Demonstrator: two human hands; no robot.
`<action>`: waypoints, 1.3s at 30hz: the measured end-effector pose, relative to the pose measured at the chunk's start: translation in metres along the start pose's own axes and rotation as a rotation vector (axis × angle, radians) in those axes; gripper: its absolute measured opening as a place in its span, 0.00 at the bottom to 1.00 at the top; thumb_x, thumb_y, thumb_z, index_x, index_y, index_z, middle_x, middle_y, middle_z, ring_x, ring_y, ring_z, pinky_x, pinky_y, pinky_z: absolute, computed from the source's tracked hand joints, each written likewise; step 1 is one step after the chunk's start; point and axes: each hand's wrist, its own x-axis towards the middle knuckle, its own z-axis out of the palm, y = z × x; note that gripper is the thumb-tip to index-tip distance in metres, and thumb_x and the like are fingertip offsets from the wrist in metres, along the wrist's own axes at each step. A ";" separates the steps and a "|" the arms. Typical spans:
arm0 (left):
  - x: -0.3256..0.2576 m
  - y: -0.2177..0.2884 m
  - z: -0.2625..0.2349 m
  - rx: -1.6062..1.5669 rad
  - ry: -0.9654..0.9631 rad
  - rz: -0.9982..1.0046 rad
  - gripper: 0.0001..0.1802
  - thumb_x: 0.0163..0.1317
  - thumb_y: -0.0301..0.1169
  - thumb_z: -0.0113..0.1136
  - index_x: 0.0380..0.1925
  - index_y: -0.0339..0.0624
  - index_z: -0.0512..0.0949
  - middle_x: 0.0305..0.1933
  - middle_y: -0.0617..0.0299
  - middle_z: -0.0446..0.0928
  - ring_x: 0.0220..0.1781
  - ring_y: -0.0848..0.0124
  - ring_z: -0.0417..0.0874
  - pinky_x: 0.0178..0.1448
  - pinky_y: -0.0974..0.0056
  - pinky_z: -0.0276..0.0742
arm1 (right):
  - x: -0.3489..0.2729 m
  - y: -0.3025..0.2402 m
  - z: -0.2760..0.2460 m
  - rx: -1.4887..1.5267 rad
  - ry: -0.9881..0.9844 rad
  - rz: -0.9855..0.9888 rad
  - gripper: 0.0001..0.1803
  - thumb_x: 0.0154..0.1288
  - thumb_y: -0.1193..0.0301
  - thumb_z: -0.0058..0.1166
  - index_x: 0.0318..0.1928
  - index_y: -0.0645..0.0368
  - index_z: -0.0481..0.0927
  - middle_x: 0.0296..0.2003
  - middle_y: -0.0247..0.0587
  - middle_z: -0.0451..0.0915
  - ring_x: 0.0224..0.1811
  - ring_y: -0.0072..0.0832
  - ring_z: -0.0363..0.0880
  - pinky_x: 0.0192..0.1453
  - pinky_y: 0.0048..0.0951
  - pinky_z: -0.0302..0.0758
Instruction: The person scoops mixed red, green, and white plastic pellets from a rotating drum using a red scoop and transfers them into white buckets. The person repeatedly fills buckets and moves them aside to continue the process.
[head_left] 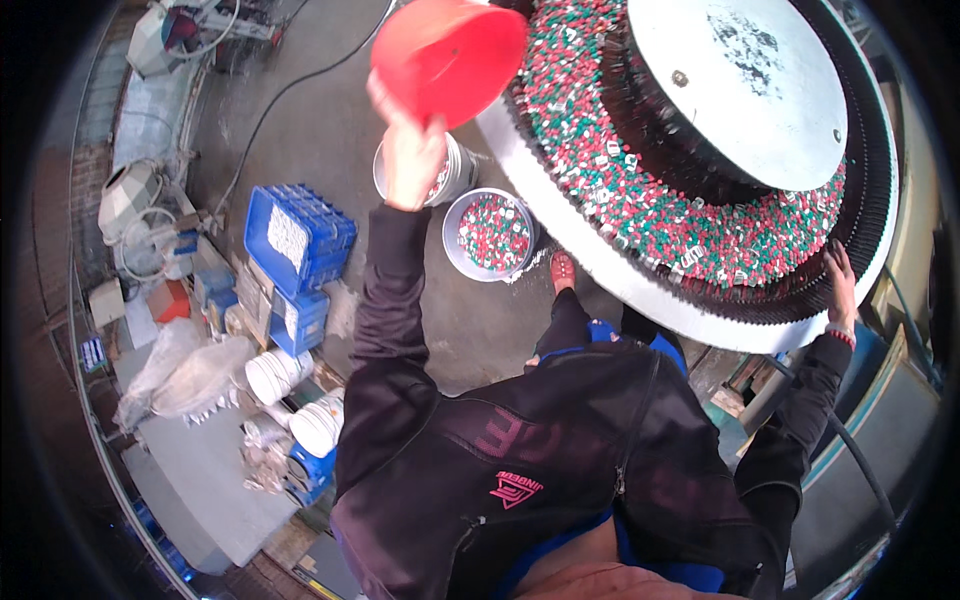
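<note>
My left hand (415,160) is closed on the edge of a red plastic basin (455,60), raised and tilted beside the machine at the top. Slight motion blur softens both. A large round machine (560,235) with a white outer rim holds a ring of small red, green and white pieces (640,215) around a white central disc (740,80). My right hand (841,285) lies with fingers stretched out on the black ridged inner edge (870,215) at the machine's right side. It holds nothing that I can see.
Below the basin stand a white bucket (460,170) and a bucket of mixed coloured pieces (448,237). Blue crates (335,240) with white contents sit at left, with white buckets (270,378) and plastic bags (200,370) nearby. A dark cable (262,125) crosses the floor.
</note>
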 end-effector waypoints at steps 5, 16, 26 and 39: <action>0.115 0.054 0.135 0.670 -0.269 0.286 0.45 0.54 0.30 0.48 0.65 0.32 0.33 0.26 0.42 0.78 0.26 0.49 0.80 0.34 0.49 0.76 | 0.103 0.065 0.013 -0.012 0.060 0.136 0.36 0.58 0.65 0.54 0.63 0.67 0.57 0.60 0.54 0.64 0.63 0.36 0.62 0.65 0.31 0.57; 0.020 0.001 0.282 0.957 -0.529 0.110 0.44 0.53 0.29 0.49 0.63 0.23 0.35 0.24 0.51 0.79 0.20 0.61 0.81 0.27 0.59 0.78 | 0.160 0.137 0.103 -0.897 0.231 0.265 0.25 0.59 0.57 0.47 0.51 0.64 0.71 0.43 0.62 0.75 0.49 0.54 0.73 0.49 0.47 0.71; -0.156 0.104 0.321 0.235 -1.195 -0.383 0.44 0.57 0.33 0.47 0.57 0.17 0.29 0.19 0.49 0.73 0.16 0.61 0.75 0.20 0.58 0.72 | 0.075 0.105 0.219 -0.127 -0.305 0.297 0.34 0.57 0.46 0.45 0.50 0.65 0.74 0.50 0.59 0.73 0.57 0.48 0.69 0.60 0.34 0.63; -0.144 0.197 0.260 -0.942 -1.461 -1.035 0.19 0.64 0.33 0.45 0.52 0.59 0.52 0.19 0.68 0.62 0.15 0.81 0.62 0.15 0.76 0.60 | 0.026 -0.044 0.037 -0.109 -0.612 0.031 0.23 0.59 0.61 0.49 0.54 0.57 0.74 0.49 0.41 0.75 0.55 0.28 0.69 0.57 0.27 0.65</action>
